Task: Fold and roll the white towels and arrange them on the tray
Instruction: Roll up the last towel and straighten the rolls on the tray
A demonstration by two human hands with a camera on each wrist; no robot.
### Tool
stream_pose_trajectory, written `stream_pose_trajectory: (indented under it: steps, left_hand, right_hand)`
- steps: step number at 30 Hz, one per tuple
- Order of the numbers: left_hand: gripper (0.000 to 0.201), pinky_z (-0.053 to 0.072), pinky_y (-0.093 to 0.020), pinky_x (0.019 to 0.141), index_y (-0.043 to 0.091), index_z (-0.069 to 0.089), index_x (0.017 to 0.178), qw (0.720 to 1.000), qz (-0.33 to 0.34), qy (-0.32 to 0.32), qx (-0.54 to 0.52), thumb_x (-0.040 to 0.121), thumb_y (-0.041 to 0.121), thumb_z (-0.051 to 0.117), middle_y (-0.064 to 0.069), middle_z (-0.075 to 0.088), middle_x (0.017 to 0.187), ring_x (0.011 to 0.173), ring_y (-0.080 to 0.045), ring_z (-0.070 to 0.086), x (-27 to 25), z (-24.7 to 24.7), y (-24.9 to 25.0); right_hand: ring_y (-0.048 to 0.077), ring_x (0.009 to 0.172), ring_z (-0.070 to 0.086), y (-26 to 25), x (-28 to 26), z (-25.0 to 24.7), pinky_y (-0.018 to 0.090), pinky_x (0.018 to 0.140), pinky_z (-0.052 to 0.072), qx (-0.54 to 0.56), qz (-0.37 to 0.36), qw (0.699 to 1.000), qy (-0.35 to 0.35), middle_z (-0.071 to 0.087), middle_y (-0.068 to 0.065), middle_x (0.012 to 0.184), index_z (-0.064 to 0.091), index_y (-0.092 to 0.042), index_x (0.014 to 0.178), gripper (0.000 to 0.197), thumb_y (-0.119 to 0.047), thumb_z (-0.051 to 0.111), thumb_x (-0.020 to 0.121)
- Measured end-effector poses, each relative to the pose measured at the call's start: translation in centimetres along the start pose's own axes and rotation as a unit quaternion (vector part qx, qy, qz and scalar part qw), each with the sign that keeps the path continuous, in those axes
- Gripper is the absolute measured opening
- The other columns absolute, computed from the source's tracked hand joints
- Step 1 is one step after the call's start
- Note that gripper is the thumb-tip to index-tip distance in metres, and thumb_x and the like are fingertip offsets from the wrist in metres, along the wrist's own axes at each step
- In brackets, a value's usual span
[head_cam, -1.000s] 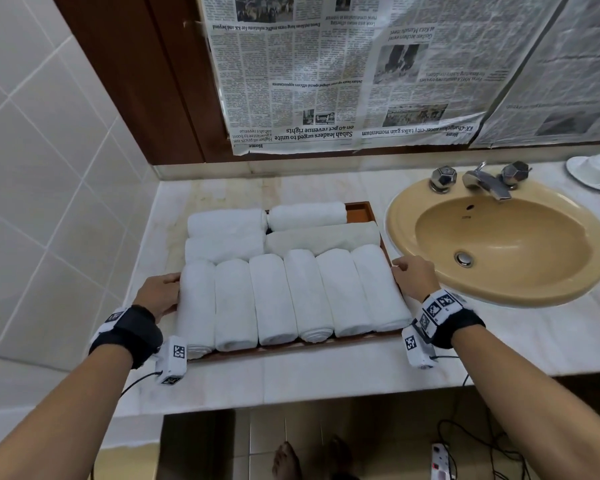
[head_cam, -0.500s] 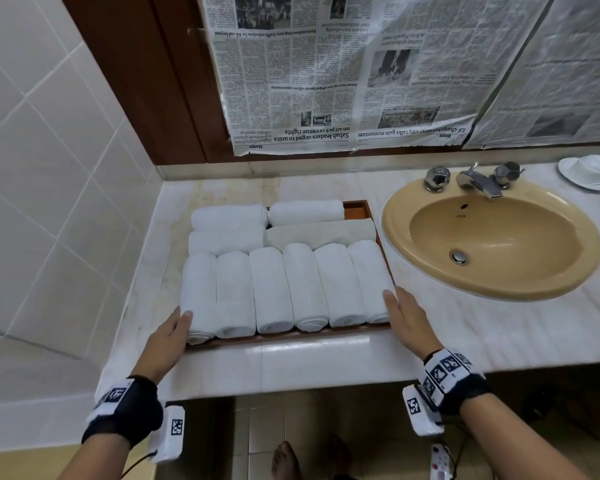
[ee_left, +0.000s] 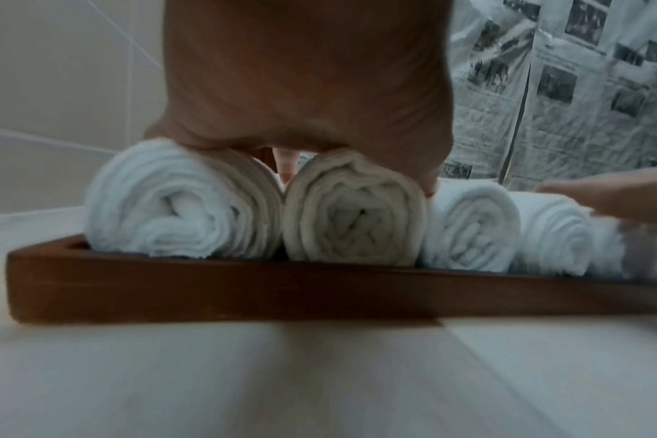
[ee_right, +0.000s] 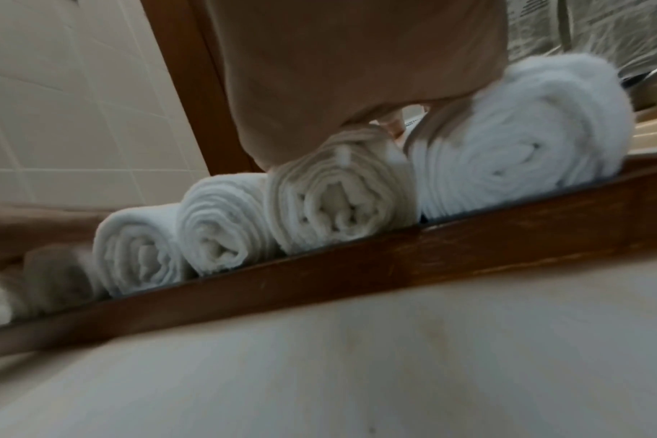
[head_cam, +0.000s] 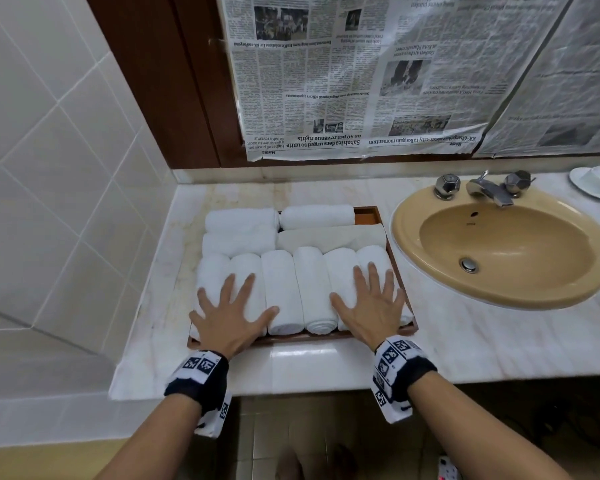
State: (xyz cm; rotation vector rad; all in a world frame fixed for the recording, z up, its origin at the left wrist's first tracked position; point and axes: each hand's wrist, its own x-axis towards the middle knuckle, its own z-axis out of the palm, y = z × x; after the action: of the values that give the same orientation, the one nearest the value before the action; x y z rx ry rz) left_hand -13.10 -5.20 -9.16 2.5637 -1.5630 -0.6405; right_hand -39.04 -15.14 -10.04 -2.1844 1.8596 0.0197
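Towels pressed flat on the tray

Rolled towels [head_cam: 281, 289] fill the wooden tray [head_cam: 368, 213] on the counter [head_cam: 465, 341]. Left hand [head_cam: 229, 320] and right hand [head_cam: 371, 310] lie on the front row, fingers spread straight. Press evenly and lightly so rolls stay tight and aligned.

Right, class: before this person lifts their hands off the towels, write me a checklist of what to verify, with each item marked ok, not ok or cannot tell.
1. Left hand flat with straight fingers on the two leftmost rolls of the front row of towels: ok.
2. Right hand flat on the two rightmost rolls: ok.
3. Six front rolls lie side by side inside the wooden tray: ok.
4. Four rolls in the back rows lie crosswise within the tray: ok.
5. Roll ends tight, none unrolling, seen from the left wrist: ok.
6. Back right corner of the tray filled: not ok, bare wood shows.
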Motion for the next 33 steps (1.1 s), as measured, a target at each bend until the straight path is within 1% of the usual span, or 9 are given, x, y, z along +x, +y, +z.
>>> stream_pose_trajectory:
  steps: [5, 8, 10, 13, 16, 18, 20, 25, 33]
  left_hand:
    - [0.09, 0.009, -0.068, 0.115, 0.064, -0.008, 0.146, 1.0, 0.019, -0.008, 0.017, 0.07, 0.098, 0.027, 0.02, -0.011, 0.164, 0.149, -0.041, -0.013, 0.6, -0.4, -0.7]
    - [0.086, 0.014, -0.063, 0.116, 0.062, 0.004, 0.149, 0.999, 0.04, 0.007, -0.011, 0.075, 0.093, 0.036, 0.02, -0.001, 0.165, 0.151, -0.035, -0.006, 0.6, -0.4, -1.9]
    - [0.079, 0.017, -0.051, 0.12, 0.05, 0.026, 0.15, 0.989, 0.047, 0.067, -0.125, 0.081, 0.083, 0.046, 0.013, 0.015, 0.164, 0.151, -0.026, 0.009, 0.3, -0.5, -3.3]
    - [0.055, 0.024, -0.033, 0.116, 0.025, 0.049, 0.143, 0.938, -0.003, 0.159, -0.309, 0.097, 0.055, 0.05, -0.004, 0.038, 0.155, 0.143, -0.023, 0.033, -0.6, -0.7, -6.0]
    - [0.037, 0.033, -0.033, 0.106, 0.016, 0.056, 0.137, 0.934, -0.076, 0.14, -0.321, 0.107, 0.031, 0.04, -0.009, 0.054, 0.143, 0.133, -0.028, 0.047, -1.6, -0.4, -8.6]
    - [0.035, 0.037, -0.03, 0.097, 0.017, 0.06, 0.133, 0.947, -0.071, 0.116, -0.291, 0.104, 0.015, 0.041, -0.009, 0.062, 0.134, 0.124, -0.03, 0.054, -1.7, 0.2, -9.7]
    - [0.039, 0.04, -0.031, 0.097, 0.019, 0.062, 0.133, 0.955, -0.058, 0.115, -0.268, 0.099, 0.006, 0.047, -0.008, 0.066, 0.129, 0.119, -0.029, 0.058, -2.0, 0.5, -10.2]
    - [0.032, 0.045, -0.032, 0.096, 0.02, 0.071, 0.122, 0.948, -0.064, 0.127, -0.284, 0.093, 0.009, 0.064, -0.005, 0.074, 0.112, 0.097, -0.019, 0.065, -3.0, 0.2, -10.3]
    - [0.026, 0.05, -0.03, 0.085, 0.021, 0.071, 0.113, 0.93, -0.092, 0.141, -0.326, 0.089, 0.011, 0.069, 0.002, 0.073, 0.092, 0.087, -0.012, 0.066, -6.2, 1.5, -8.9]
  right_hand:
    - [0.032, 0.15, -0.012, -0.1, 0.2, 0.0, 0.058, 0.118, 0.002, 0.002, 0.0, 1.0, -0.004, -0.005, -0.004, 0.166, 0.007, -0.031, 0.157, 0.083, -0.075, 0.026, 0.088]
    - [0.027, 0.152, -0.006, 0.8, 0.0, -0.4, 0.056, 0.12, 0.006, 0.029, -0.012, 0.999, 0.012, -0.003, -0.005, 0.166, 0.01, -0.031, 0.156, 0.08, -0.074, 0.026, 0.09]
    - [0.023, 0.152, 0.007, 1.9, -0.7, -0.6, 0.053, 0.12, 0.013, 0.083, -0.016, 0.994, 0.069, 0.008, -0.003, 0.166, 0.018, -0.027, 0.156, 0.077, -0.069, 0.027, 0.093]
    - [0.024, 0.147, 0.023, 4.9, -1.8, -0.2, 0.044, 0.116, 0.022, 0.204, 0.037, 0.973, 0.104, 0.024, 0.002, 0.162, 0.031, -0.02, 0.152, 0.061, -0.055, 0.027, 0.103]
    - [0.033, 0.12, 0.049, 7.7, -3.2, 1.2, 0.039, 0.1, 0.036, 0.257, 0.059, 0.957, 0.121, 0.056, 0.015, 0.127, 0.055, -0.006, 0.121, 0.04, -0.028, 0.025, 0.106]
    - [0.033, 0.1, 0.055, 7.9, -4.0, 1.8, 0.039, 0.09, 0.038, 0.317, 0.074, 0.939, 0.111, 0.061, 0.012, 0.101, 0.057, -0.004, 0.097, 0.033, -0.02, 0.029, 0.107]
    - [0.031, 0.093, 0.054, 7.6, -4.4, 1.6, 0.034, 0.085, 0.033, 0.342, 0.084, 0.93, 0.102, 0.059, 0.008, 0.09, 0.055, -0.001, 0.091, 0.034, -0.017, 0.031, 0.107]
    - [0.019, 0.1, 0.045, 7.6, -3.8, 0.6, 0.038, 0.102, 0.03, 0.348, 0.084, 0.929, 0.088, 0.052, 0.002, 0.103, 0.054, -0.012, 0.097, 0.029, -0.023, 0.03, 0.108]
    - [0.025, 0.092, 0.049, 7.8, 1.0, -1.9, 0.03, 0.085, 0.031, 0.335, 0.047, 0.939, 0.055, 0.056, 0.009, 0.094, 0.059, 0.007, 0.098, 0.041, -0.021, 0.03, 0.108]
